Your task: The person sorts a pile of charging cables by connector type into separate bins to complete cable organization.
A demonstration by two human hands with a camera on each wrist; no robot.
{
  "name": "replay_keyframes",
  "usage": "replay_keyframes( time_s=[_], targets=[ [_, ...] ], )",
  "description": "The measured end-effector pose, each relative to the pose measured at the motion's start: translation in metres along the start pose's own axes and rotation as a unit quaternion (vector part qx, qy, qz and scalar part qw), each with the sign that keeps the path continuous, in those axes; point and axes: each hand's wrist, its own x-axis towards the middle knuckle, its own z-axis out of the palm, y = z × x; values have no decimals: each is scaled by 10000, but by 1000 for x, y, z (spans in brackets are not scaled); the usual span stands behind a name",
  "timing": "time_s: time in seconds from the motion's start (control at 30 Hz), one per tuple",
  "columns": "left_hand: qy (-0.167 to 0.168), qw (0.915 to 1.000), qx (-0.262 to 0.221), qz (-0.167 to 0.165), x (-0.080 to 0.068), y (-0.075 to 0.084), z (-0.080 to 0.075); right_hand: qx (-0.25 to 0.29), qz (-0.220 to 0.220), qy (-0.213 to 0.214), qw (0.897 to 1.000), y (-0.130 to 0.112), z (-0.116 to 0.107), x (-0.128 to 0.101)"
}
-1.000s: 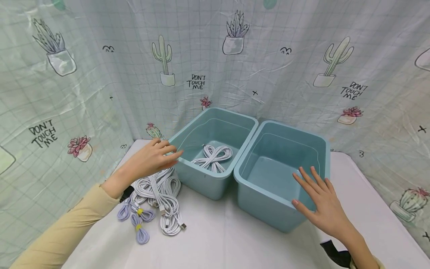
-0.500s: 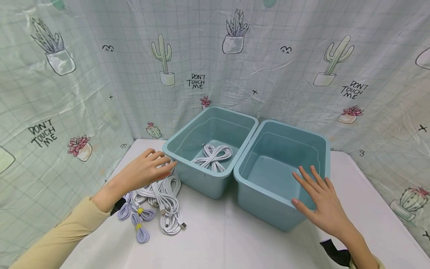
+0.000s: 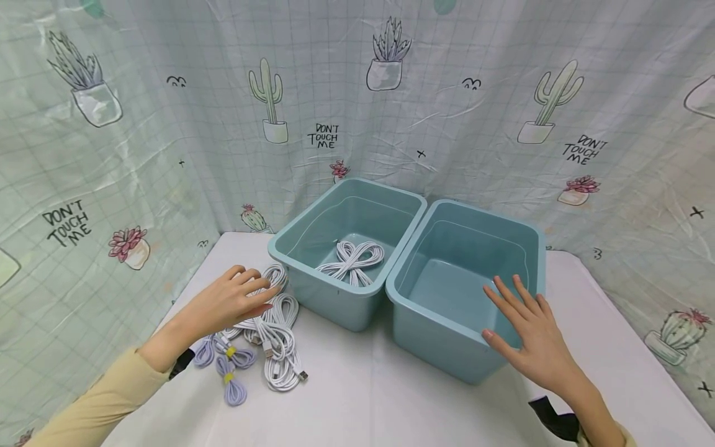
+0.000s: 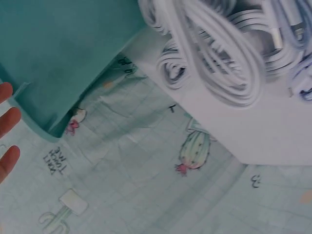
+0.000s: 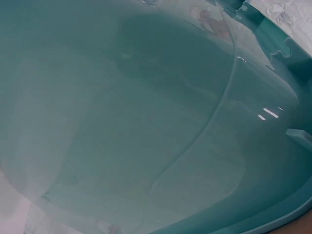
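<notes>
My left hand (image 3: pixel 234 299) hovers over a pile of coiled white USB cables (image 3: pixel 282 347), its fingers loosely bent and holding nothing. In the left wrist view, three fingertips (image 4: pixel 9 122) show at the left edge, apart from the white cables (image 4: pixel 219 58). Beside the pile lie lavender cables (image 3: pixel 234 391) bound with yellow ties. One white cable bundle (image 3: pixel 352 261) rests inside the left blue-green bin (image 3: pixel 329 297). My right hand (image 3: pixel 533 338) is spread above the front right rim of the right bin (image 3: pixel 436 335); whether it touches the rim I cannot tell.
Both bins stand side by side on a white-covered table (image 3: pixel 341 397). A curtain (image 3: pixel 212 155) printed with potted plants encloses the back and sides. In the right wrist view, the right bin's smooth wall (image 5: pixel 146 112) fills most of the picture.
My left hand has drawn back from the left bin's rim, moving left and down over the cable pile. My right hand has stayed in place.
</notes>
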Motion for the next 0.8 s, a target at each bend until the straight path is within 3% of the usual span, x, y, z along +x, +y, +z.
replay_keyframes(
  time_s=[0.53,0.8],
  targets=[
    [-77,9994,-205,-268,-51,-11,30,27,17,3,10000,-1,0,1],
    [-318,9987,-289,-266,-74,-16,43,47,46,-29,10000,-1,0,0]
  ],
)
